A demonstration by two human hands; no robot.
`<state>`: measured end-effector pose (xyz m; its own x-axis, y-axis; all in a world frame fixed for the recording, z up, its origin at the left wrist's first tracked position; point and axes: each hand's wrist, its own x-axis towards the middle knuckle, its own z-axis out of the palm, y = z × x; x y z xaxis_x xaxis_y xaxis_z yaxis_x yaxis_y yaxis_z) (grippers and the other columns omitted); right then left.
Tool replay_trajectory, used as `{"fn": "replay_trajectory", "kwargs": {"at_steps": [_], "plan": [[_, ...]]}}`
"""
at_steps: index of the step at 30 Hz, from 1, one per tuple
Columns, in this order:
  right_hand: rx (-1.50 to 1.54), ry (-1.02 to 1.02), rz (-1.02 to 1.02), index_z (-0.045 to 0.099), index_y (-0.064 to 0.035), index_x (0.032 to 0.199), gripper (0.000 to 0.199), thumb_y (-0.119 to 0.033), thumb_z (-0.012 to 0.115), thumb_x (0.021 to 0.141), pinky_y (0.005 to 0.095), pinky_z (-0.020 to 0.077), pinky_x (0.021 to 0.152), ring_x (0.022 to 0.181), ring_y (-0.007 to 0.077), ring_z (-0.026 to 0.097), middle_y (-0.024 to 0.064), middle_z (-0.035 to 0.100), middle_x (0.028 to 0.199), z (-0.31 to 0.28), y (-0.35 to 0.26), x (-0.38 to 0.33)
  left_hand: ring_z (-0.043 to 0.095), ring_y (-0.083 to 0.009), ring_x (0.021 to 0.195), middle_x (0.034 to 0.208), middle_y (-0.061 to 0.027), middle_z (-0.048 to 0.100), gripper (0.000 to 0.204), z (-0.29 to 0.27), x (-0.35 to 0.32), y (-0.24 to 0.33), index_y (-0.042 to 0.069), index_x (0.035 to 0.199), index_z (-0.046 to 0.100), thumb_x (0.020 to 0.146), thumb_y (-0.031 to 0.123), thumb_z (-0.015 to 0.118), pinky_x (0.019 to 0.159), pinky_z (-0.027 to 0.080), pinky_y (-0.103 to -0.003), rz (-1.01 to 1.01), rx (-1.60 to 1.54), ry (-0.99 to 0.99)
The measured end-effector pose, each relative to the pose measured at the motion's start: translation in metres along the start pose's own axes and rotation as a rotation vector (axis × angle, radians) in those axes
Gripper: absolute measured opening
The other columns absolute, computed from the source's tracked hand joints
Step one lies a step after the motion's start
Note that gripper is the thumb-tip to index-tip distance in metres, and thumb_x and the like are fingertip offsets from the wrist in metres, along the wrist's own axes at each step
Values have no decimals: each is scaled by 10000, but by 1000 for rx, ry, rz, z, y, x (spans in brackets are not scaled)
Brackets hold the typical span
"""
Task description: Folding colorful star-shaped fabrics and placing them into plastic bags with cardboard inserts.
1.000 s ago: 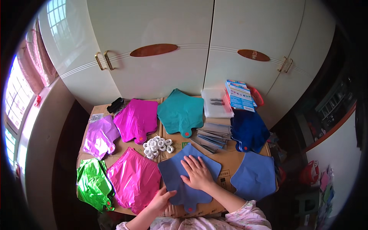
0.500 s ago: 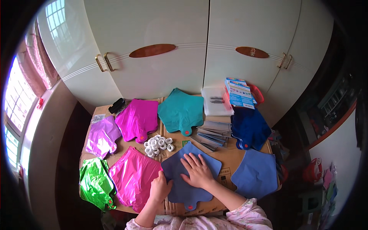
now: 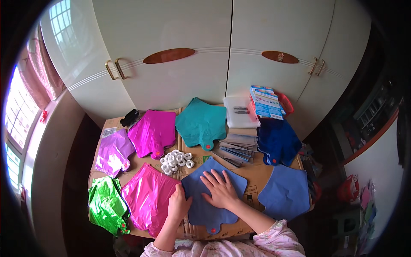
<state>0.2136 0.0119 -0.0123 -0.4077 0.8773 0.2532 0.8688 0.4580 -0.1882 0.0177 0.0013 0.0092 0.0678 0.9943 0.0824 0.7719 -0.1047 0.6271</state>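
A flat, star-shaped blue foil balloon (image 3: 216,216) lies in front of me, its rounded tab with a red dot toward me. My right hand (image 3: 220,190) rests flat on its upper middle, fingers spread. At the balloon's left edge, my left hand (image 3: 180,202) is closed, with thumb and curled fingers on the rim; the fingertips are partly hidden. Beside that hand, on its left, a pile of pink foil balloons (image 3: 145,195) spreads out. Just beyond sits a heap of small white ribbon rolls (image 3: 173,160).
Flattened cardboard (image 3: 250,188) covers the table. Around it lie green (image 3: 105,203), lilac (image 3: 113,150), magenta (image 3: 152,130), teal (image 3: 201,122), navy (image 3: 278,141) and blue foil balloons (image 3: 284,192). Stacked cards (image 3: 237,147), clear bags (image 3: 237,122) and printed packages (image 3: 267,103) stand far right, before a white cabinet (image 3: 171,85).
My left hand has shifted slightly up along the balloon's left edge, and the balloon's surface now looks lighter. My right hand stays in almost the same place.
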Motion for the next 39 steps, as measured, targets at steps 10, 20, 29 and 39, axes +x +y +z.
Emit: {"fn": "replay_trajectory", "kwargs": {"at_steps": [10,20,29,39], "plan": [[1,68,-81,439,-68,1356,644,-409,592,831,421,281,1084,1313,242,355,53,387,1439,9,3,0,643,-410,768,771,-241,639,412,-6,-1,4,-42,942,516,748,259,719,686,519,-477,-52,148,-304],[44,-2,-77,447,-9,1319,620,-359,587,826,416,260,1101,1310,240,351,110,405,1400,8,-1,8,645,-408,776,787,-248,641,417,-4,-1,2,-43,989,520,760,254,703,700,522,-481,-14,162,-333],[59,-67,-78,416,-147,1383,608,-419,551,856,490,193,1117,1346,267,308,121,339,1452,0,-5,8,639,-411,635,666,-233,630,387,1,8,8,-19,886,539,842,364,575,598,525,-491,-85,234,-134],[33,-69,-88,496,-149,1318,593,-414,591,796,495,189,1114,1346,267,297,112,353,1446,2,-2,7,635,-401,631,652,-231,619,289,4,2,32,9,828,609,794,292,565,589,523,-502,27,271,-251]]}}
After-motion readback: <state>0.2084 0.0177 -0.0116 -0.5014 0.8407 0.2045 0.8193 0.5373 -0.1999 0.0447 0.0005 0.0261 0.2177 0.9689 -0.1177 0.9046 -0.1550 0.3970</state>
